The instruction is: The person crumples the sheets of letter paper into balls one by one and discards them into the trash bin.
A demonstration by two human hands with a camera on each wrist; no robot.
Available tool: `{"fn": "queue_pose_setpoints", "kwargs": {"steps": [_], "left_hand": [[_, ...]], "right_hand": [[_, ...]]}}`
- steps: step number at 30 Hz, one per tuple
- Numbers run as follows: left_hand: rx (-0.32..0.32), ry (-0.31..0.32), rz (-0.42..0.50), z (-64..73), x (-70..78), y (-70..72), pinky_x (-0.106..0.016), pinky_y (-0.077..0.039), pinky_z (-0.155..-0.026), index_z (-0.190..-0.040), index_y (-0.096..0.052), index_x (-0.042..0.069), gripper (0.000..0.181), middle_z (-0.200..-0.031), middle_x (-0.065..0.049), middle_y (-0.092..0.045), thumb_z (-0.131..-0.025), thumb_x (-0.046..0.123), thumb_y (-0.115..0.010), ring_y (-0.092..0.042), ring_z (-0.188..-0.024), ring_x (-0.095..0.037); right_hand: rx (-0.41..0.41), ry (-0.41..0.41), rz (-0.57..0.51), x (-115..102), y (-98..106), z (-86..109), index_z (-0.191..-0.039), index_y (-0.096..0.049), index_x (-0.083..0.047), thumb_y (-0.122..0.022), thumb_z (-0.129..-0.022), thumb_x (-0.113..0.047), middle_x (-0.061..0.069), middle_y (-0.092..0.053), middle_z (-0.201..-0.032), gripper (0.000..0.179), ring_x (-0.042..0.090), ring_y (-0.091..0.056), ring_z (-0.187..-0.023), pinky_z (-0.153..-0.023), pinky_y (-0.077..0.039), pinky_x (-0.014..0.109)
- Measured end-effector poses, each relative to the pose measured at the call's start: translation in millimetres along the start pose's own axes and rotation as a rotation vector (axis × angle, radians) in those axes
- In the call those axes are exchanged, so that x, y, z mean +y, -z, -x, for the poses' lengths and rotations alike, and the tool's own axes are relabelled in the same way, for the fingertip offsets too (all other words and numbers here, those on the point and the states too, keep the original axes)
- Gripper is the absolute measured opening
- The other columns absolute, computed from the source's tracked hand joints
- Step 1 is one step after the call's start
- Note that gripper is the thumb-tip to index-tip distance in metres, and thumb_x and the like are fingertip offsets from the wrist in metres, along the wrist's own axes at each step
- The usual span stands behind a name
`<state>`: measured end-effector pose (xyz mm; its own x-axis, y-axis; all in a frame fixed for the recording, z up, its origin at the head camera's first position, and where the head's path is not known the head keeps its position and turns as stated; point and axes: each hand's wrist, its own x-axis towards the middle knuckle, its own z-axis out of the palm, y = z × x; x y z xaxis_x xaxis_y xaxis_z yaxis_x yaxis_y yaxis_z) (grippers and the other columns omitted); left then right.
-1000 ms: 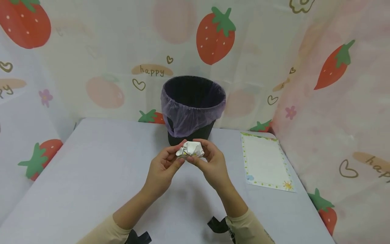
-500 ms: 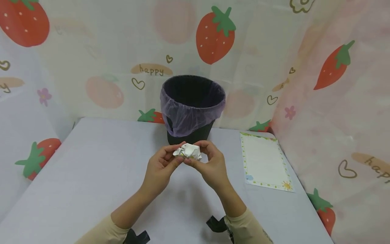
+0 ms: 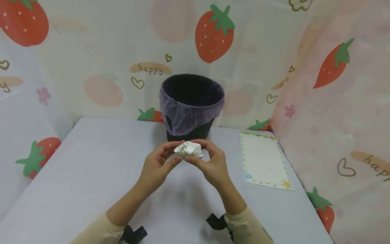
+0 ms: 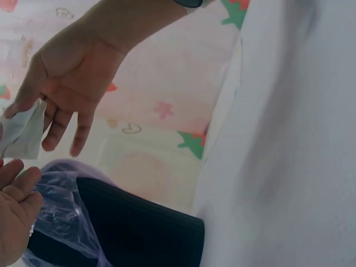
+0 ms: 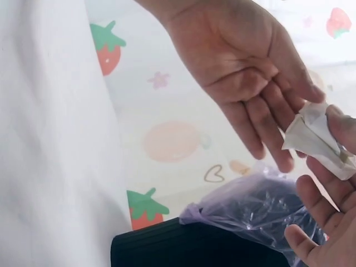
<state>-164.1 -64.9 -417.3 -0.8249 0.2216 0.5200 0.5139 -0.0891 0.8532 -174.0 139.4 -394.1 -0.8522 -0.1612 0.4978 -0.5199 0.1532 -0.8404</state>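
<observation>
Both hands hold a crumpled piece of white paper point(image 3: 190, 149) in front of the bin, above the table. In the head view my left hand point(image 3: 156, 166) pinches its left side between thumb and fingers. On its right side, my right hand point(image 3: 214, 164) grips with the thumb in front and fingers behind. The right wrist view shows folds and loose corners on the crumpled paper point(image 5: 317, 139), with the right thumb pressing it. Some outer fingers of each hand stay off the paper. Part of the paper is hidden behind the thumbs.
A black bin point(image 3: 190, 130) with a purple liner bag point(image 3: 186, 118) stands at the table's back. A flat sheet of paper with a patterned border point(image 3: 266, 161) lies on the right. The white table point(image 3: 91, 169) is enclosed by strawberry-printed cloth point(image 3: 115, 40).
Both hands keep holding the crumpled paper in nearly the same place. The paper has turned and shifted slightly between the fingers, and the left thumb has moved a little.
</observation>
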Motion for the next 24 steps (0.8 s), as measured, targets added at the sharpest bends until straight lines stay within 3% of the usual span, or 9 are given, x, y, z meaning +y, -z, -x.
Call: {"fn": "queue_pose_setpoints", "kwargs": {"steps": [7, 12, 17, 24], "left_hand": [[0.059, -0.01, -0.062, -3.0, -2.8, 18.1, -0.032, -0.048, -0.11, -0.135, -0.06, 0.004, 0.04, -0.139, -0.007, -0.065, -0.096, 0.003, -0.07, -0.059, -0.132, -0.022], [0.087, -0.017, -0.125, -11.8, -1.3, 32.2, -0.037, -0.048, -0.11, -0.135, -0.06, 0.004, 0.041, -0.14, -0.005, -0.064, -0.096, 0.006, -0.071, -0.06, -0.13, -0.02], [0.102, -0.02, -0.219, -30.5, 4.6, 44.5, -0.043, -0.048, -0.11, -0.136, -0.06, 0.003, 0.043, -0.14, -0.001, -0.064, -0.096, 0.01, -0.073, -0.06, -0.13, -0.022], [0.118, -0.053, -0.326, -62.7, 9.6, 60.5, -0.045, -0.049, -0.11, -0.137, -0.058, 0.001, 0.047, -0.141, -0.009, -0.062, -0.094, 0.011, -0.075, -0.061, -0.126, -0.028]], "right_hand": [[0.017, -0.022, -0.024, 1.4, 6.2, -2.2, -0.119, -0.072, -0.011, -0.089, -0.078, -0.006, 0.004, -0.072, -0.114, 0.045, 0.02, -0.062, -0.112, -0.104, -0.046, 0.035], [0.02, -0.01, -0.017, 2.9, 8.6, -3.6, -0.12, -0.071, -0.01, -0.089, -0.078, -0.005, 0.005, -0.072, -0.115, 0.046, 0.02, -0.063, -0.111, -0.102, -0.047, 0.036], [0.027, 0.0, -0.003, 3.9, 10.2, -5.6, -0.119, -0.072, -0.012, -0.089, -0.078, -0.007, 0.005, -0.072, -0.114, 0.046, 0.02, -0.062, -0.11, -0.102, -0.046, 0.036], [0.038, -0.009, -0.001, 3.9, 11.0, -7.0, -0.12, -0.07, -0.008, -0.087, -0.078, -0.002, 0.007, -0.071, -0.115, 0.045, 0.019, -0.061, -0.11, -0.102, -0.047, 0.036]]}}
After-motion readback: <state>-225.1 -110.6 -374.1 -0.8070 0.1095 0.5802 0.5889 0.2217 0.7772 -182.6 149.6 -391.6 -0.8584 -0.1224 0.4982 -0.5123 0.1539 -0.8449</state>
